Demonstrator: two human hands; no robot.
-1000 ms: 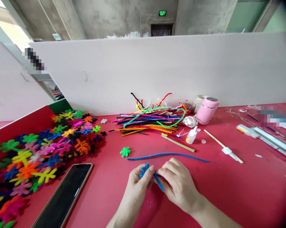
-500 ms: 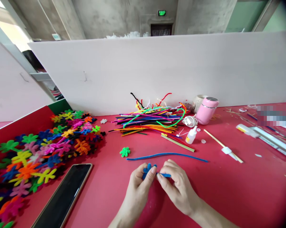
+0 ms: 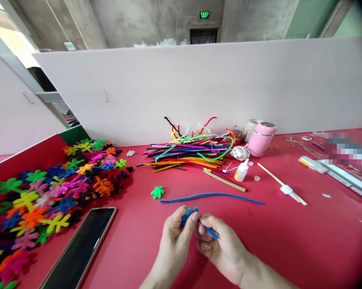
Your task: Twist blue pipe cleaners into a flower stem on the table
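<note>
Between thumb and fingers, my left hand (image 3: 177, 237) pinches a blue pipe cleaner (image 3: 186, 216) bent into petal-like loops. My right hand (image 3: 224, 245) is closed on the straight tail of that same pipe cleaner, which slants down to the right past the fingers. Just beyond both hands, a long blue pipe cleaner (image 3: 211, 195) lies on the red table. Near its left end sits a small green pipe-cleaner flower (image 3: 157, 192). My fingers partly hide the loops.
Left of my hands lie a phone (image 3: 78, 249) and a heap of colourful pipe-cleaner flowers (image 3: 69, 184). Behind are bundled pipe cleaners (image 3: 187, 150), a glue bottle (image 3: 241, 171) and a pink flask (image 3: 261, 139). A wooden stick (image 3: 271, 176) and a glue gun (image 3: 313, 165) lie right.
My right hand has turned and its lower fingers have curled beneath. The blue tail, roughly level before, now points down to the right. My left hand keeps its pinch.
</note>
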